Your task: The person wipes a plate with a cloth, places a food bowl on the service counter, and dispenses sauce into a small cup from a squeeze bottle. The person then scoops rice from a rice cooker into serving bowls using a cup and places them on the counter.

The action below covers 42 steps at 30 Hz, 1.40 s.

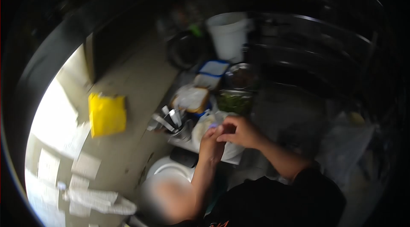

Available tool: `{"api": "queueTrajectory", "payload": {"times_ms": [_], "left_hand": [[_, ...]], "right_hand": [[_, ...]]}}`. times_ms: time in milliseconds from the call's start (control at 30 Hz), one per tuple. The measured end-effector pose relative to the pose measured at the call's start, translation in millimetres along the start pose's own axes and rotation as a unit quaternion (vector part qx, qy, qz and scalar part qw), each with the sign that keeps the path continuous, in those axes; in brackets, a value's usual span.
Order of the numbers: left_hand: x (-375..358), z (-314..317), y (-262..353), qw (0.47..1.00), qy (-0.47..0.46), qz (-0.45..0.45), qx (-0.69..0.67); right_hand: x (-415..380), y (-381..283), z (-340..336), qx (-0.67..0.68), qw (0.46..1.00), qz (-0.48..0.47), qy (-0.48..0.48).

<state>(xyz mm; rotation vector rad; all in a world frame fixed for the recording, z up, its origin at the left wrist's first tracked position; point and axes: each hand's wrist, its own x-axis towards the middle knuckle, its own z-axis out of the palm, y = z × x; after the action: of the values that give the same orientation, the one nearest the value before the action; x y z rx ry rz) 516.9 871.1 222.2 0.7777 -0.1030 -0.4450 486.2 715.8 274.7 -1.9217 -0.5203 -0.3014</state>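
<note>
Hands touching near counter edge; utensils beside.

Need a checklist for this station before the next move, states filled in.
1. Both hands visible: ok, left hand and right hand meet at the fingers.
2. Item between fingers identified: cannot tell, too blurred.
3. Utensils in their holder: ok, handles stick out at a slant.
4. Greens in view: ok, just beyond the hands.
5. Bucket upright: ok.
6. Image sharp: not ok, blurred.
</note>
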Motion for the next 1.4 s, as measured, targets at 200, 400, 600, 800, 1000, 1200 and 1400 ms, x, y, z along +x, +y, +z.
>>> {"api": "queueTrajectory", "payload": {"times_ms": [200, 400, 600, 800, 1000, 1200, 1400], "left_hand": [[20.0, 26.2, -40.6, 0.978, -0.104, -0.088, -0.159], [25.9, 103.8, -112.6, 0.919, -0.070, 0.174, 0.347], [24.8, 138.2, -178.2, 0.789, -0.132, 0.344, 0.492], [72.7, 125.3, -216.8, 0.836, -0.162, 0.224, 0.474], [115.2, 106.4, -236.4, 0.893, -0.129, 0.105, 0.419], [135.6, 111.3, -237.9, 0.888, -0.094, 0.149, 0.426], [130.9, 115.7, -227.7, 0.881, -0.147, 0.190, 0.407]], "right_hand": [[-69.2, 53.6, -80.0, 0.047, 0.965, 0.177, 0.190], [-151.3, 59.2, -128.6, 0.397, 0.851, 0.343, 0.028], [-140.6, 107.1, -90.0, 0.505, 0.705, 0.246, 0.433], [-136.4, 218.5, -119.4, 0.610, 0.682, 0.215, 0.340], [-108.4, 281.1, -128.0, 0.462, 0.728, 0.241, 0.446], [-70.3, 300.8, -159.5, 0.432, 0.781, 0.259, 0.370], [-40.3, 236.6, -157.5, 0.596, 0.656, 0.292, 0.360]]}}
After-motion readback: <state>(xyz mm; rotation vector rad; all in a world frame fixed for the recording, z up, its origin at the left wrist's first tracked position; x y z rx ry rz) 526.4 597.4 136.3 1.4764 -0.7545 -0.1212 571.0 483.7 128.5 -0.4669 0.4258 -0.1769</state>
